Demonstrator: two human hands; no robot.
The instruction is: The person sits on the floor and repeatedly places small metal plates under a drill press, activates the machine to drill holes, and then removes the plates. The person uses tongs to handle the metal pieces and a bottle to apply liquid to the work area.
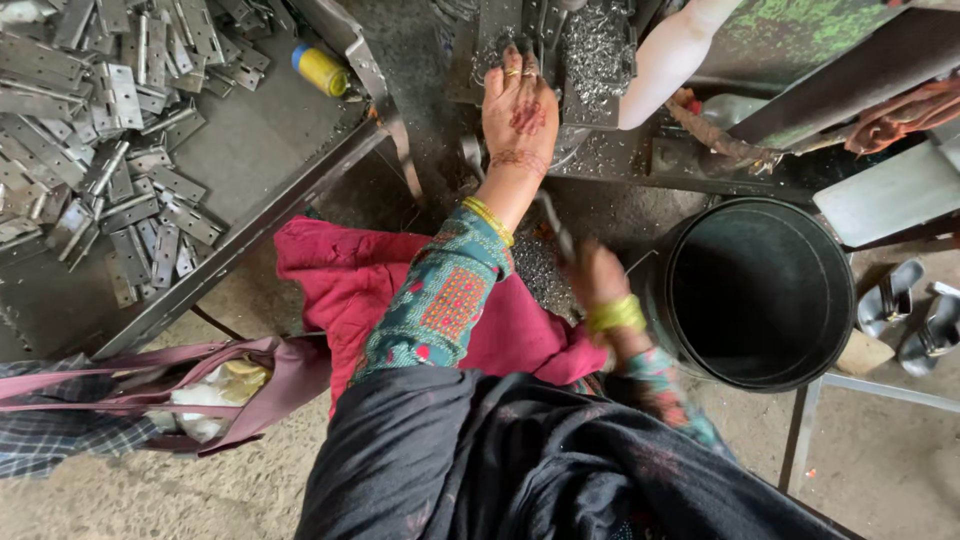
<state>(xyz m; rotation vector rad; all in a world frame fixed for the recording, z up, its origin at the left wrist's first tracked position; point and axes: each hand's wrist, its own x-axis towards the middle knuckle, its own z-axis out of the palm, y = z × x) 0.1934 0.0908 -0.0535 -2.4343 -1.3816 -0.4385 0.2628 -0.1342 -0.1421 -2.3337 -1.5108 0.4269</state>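
Steel hinges point(110, 150) lie heaped on our tray point(270, 205), within reach. Our left hand point(518, 105) presses flat on the machine bed point(600, 60), steadying a part; our right hand point(597, 278), blurred, seems clenched around the lever point(552, 222).

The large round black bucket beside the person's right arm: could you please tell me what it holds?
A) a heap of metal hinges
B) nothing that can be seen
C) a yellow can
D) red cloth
B: the large round black bucket shows only a dark, bare inside, while the flat grey metal hinges lie heaped on the tray at the left.
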